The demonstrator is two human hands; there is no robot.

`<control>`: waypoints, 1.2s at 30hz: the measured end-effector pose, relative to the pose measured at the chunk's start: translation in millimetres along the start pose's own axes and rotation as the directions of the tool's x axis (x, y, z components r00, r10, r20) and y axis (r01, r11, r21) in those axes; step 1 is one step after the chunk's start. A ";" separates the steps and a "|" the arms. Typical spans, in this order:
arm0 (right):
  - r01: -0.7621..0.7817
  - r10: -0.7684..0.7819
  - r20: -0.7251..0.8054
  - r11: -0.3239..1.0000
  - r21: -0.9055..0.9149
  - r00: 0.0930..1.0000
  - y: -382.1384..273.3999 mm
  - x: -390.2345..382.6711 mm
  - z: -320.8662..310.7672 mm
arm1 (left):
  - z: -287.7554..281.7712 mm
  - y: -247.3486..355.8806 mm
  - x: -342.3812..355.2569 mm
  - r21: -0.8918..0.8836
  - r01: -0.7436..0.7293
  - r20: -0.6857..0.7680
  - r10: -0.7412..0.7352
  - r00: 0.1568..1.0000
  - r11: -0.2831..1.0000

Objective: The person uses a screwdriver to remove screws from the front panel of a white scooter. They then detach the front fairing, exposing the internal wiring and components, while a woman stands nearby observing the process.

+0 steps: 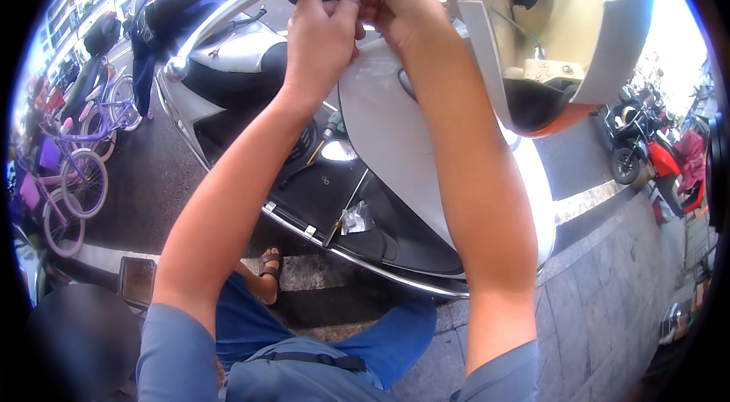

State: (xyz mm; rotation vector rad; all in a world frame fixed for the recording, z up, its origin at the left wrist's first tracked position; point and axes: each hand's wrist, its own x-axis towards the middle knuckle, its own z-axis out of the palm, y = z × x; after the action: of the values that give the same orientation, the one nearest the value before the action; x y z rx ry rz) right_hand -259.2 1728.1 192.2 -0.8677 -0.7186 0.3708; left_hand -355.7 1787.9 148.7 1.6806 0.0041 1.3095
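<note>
Both arms reach up to dark parts at the top of a white scooter, around its steering column. My left hand is closed there, its thumb and fingers pinched together just below the dark parts. My right hand is beside it, fingers bent inward and nearly touching the left. What the fingers hold is hidden behind them. A silver curved bar runs left from the hands, ending in a round knob. To their right stands a pale body cover, its hollow inner side showing.
On the scooter's black footboard lie a screwdriver, a silver foil bag, a power drill and small rings. A purple bicycle stands left; a red scooter is parked right. A sandalled foot rests beneath.
</note>
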 end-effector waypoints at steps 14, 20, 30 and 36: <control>0.102 -0.122 -0.111 0.980 -0.168 0.986 -4.9 -16.5 9.8 | -7.2 -0.2 -6.1 -0.041 -0.044 0.031 0.045 0.999 0.998; 0.099 -0.101 -0.014 0.993 -0.071 0.995 6.4 0.9 -1.9 | -6.2 17.0 8.8 0.146 0.024 0.096 -0.039 0.995 0.989; 0.070 -0.062 -0.038 0.960 0.273 0.997 33.2 52.1 6.7 | -2.3 -5.9 32.2 0.501 -0.072 -0.067 0.122 0.990 0.862; 0.096 -0.055 -0.114 0.910 0.402 0.992 40.9 56.6 9.6 | -7.0 -11.1 29.1 0.456 -0.073 -0.018 0.091 0.996 0.887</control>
State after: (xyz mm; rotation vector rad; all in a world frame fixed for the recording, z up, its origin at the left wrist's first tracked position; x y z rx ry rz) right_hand -226.3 1790.2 187.5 -0.4570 -0.5517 0.3873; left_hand -342.8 1813.7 162.4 2.0669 0.2882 1.4852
